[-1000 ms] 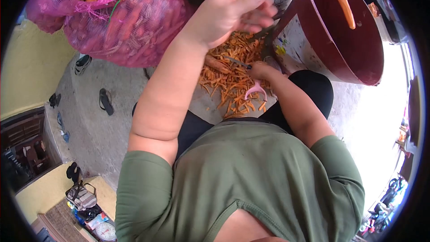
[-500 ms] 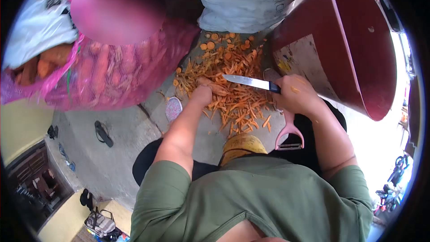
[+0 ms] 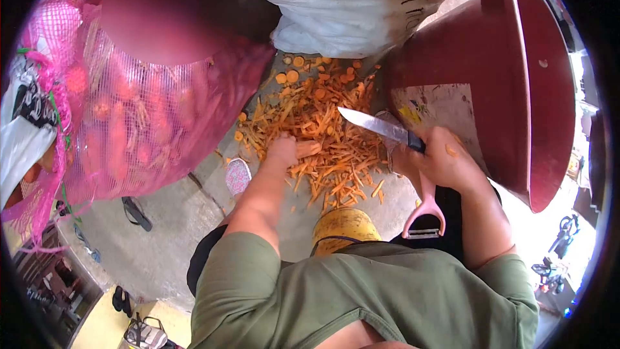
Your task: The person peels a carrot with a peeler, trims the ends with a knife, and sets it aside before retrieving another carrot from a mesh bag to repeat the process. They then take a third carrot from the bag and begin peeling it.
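Note:
My left hand [image 3: 282, 150] is closed around a carrot [image 3: 309, 148], low over a heap of orange peelings [image 3: 339, 155] on the ground. My right hand [image 3: 445, 157] is wrapped round the dark handle of a knife [image 3: 374, 124], whose blade points left above the heap. A pink peeler [image 3: 426, 216] hangs below the same hand, its handle top hidden by the hand. Round carrot slices [image 3: 292, 76] lie at the far edge of the heap.
A pink mesh sack [image 3: 139, 123] of carrots bulges at the left, a white sack [image 3: 355, 10] at the back. A big red bucket [image 3: 471, 52] leans at the right. Near my body is a yellow object [image 3: 342, 225]. A black slipper [image 3: 136, 214] lies on the floor.
The whole view has shifted, with most things lower in the frame. My left hand with the carrot is a little left of before relative to the heap. Both hands keep their hold.

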The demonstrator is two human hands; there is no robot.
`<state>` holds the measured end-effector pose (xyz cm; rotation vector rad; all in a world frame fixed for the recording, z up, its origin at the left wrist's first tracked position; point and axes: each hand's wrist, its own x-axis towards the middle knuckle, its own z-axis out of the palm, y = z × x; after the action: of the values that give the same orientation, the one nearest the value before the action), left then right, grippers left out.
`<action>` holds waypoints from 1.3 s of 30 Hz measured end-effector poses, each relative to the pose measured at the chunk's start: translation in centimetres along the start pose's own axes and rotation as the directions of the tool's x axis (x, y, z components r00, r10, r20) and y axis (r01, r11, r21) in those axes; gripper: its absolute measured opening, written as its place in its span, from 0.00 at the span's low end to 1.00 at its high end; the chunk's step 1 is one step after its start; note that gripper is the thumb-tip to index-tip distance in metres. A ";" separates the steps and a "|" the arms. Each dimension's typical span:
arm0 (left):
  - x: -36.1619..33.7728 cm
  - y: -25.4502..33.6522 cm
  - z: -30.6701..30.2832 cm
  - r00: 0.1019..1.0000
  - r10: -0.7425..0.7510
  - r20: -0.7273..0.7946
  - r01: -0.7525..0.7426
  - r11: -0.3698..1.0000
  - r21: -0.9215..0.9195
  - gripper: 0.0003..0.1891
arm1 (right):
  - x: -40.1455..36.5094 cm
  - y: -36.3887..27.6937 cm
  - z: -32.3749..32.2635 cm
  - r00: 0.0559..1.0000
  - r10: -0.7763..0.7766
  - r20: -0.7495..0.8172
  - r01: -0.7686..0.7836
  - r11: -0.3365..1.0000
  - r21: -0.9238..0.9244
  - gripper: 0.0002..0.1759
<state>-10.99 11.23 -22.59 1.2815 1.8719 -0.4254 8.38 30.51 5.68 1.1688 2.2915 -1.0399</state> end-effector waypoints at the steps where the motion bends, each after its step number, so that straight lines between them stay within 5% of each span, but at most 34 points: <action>1: -0.6 -0.2 -0.2 0.999 -0.003 0.042 0.009 0.990 -0.141 0.25 | 0.0 -0.1 -0.1 0.999 -0.024 -0.031 0.023 1.000 -0.001 0.13; 4: -2.1 -0.8 -0.7 0.983 0.007 0.184 0.099 0.822 -0.561 0.28 | 0.1 -0.7 0.1 0.999 0.014 -0.034 -0.010 0.993 0.120 0.15; 7: -5.7 1.1 -2.7 0.971 0.214 0.106 0.085 0.104 -0.991 0.27 | 0.1 -1.5 0.4 0.999 0.036 -0.038 -0.031 0.992 0.124 0.17; 10: -11.1 3.7 -7.5 0.936 0.257 0.241 0.319 -0.325 -0.890 0.25 | 0.5 -1.6 2.2 0.988 -0.016 -0.156 0.039 0.989 0.144 0.19; 13: -16.6 5.9 -8.7 0.959 0.282 0.000 0.136 -0.463 -0.876 0.26 | 0.2 -2.8 3.9 0.956 -0.040 -0.292 0.101 0.975 0.197 0.19; 18: -24.9 9.5 -8.6 0.971 0.212 -0.113 0.040 -0.606 -0.795 0.24 | -5.5 -7.2 6.3 0.964 -0.088 -0.251 0.177 0.916 0.360 0.18; 20: -26.2 10.2 -7.3 0.966 0.204 -0.160 -0.004 -0.605 -0.796 0.23 | -6.4 -7.8 8.1 0.887 -0.194 -0.419 0.325 0.908 0.266 0.18; 24: -29.7 10.9 -6.2 0.965 0.230 -0.125 0.005 -0.493 -0.870 0.22 | -2.9 -6.0 6.6 0.929 0.076 -0.362 0.020 0.966 0.256 0.20; 28: -31.1 10.7 -4.7 0.967 0.219 -0.127 0.022 -0.571 -0.821 0.23 | -0.5 -1.8 3.1 0.763 0.165 -0.625 -0.066 0.982 0.178 0.21; 30: -30.7 10.2 -4.5 0.966 0.221 -0.136 0.022 -0.591 -0.806 0.23 | -2.3 -3.4 3.9 0.834 0.218 -0.507 -0.069 0.952 0.297 0.21; 34: -29.4 9.6 -4.5 0.972 0.216 -0.091 0.055 -0.586 -0.808 0.24 | -8.4 -7.6 9.4 0.926 -0.126 -0.355 0.222 0.944 0.243 0.20; 36: -28.1 9.6 -3.4 0.986 0.162 -0.045 0.056 -0.570 -0.820 0.23 | -7.2 -7.4 9.8 0.914 -0.101 -0.393 0.171 0.974 0.146 0.19; 39: -28.3 9.4 -3.0 0.946 0.313 -0.088 0.090 -0.514 -0.853 0.24 | -3.0 -5.5 7.7 0.891 0.091 -0.446 -0.010 0.984 0.179 0.21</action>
<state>0.57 -0.23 2.62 -0.0866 0.8654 1.1995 5.67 21.00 4.86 1.6865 2.5319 -1.0494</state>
